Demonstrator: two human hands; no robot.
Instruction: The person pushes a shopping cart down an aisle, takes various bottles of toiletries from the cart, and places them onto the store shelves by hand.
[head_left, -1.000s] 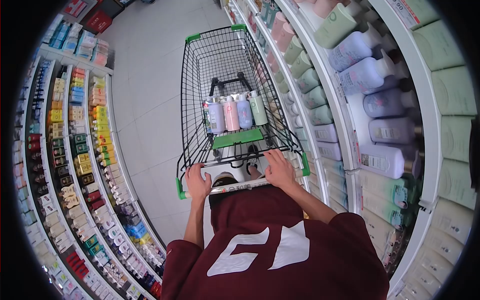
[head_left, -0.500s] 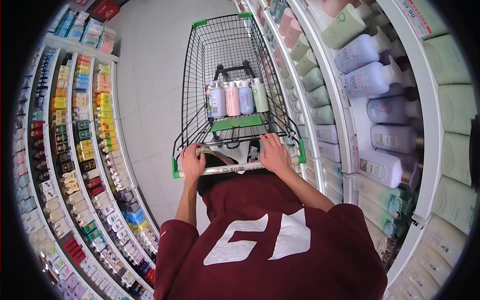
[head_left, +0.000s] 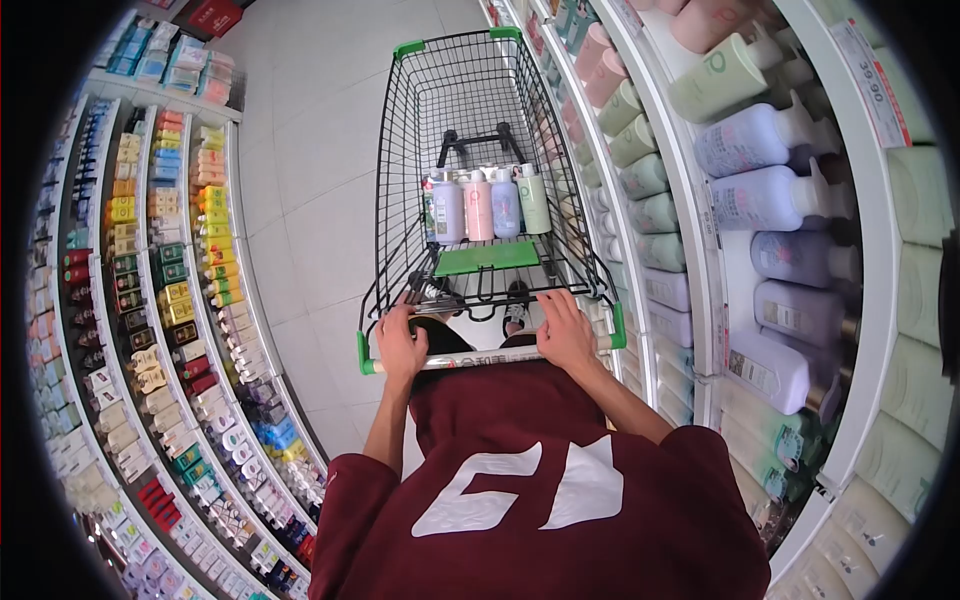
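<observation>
On the far left, curved rows of white shelving (head_left: 188, 215) are packed with small boxes and packets (head_left: 215, 230) in yellow, red, blue and green. Beyond them, a red box (head_left: 215, 15) sits at the top edge, then pale, tiled floor (head_left: 300, 150) opens along the aisle. Here's the left hand (head_left: 402, 345), laid over the pale handle (head_left: 485, 358), fingers reaching forward; how firmly it closes, I cannot tell. And there's the black wire cart (head_left: 507, 33), in the aisle, close to the right-hand stock! Inside, behind a green panel (head_left: 487, 258), four pump bottles stand upright side by side: lilac (head_left: 449, 212), pink, blue, pale green. The right hand (head_left: 567, 330) lies over the handle's other end, its tightness likewise unclear. Far right, white racks (head_left: 690, 180) bear large lilac-blue bottles (head_left: 755, 195), with a 39.90 price tag (head_left: 872, 85) above.
</observation>
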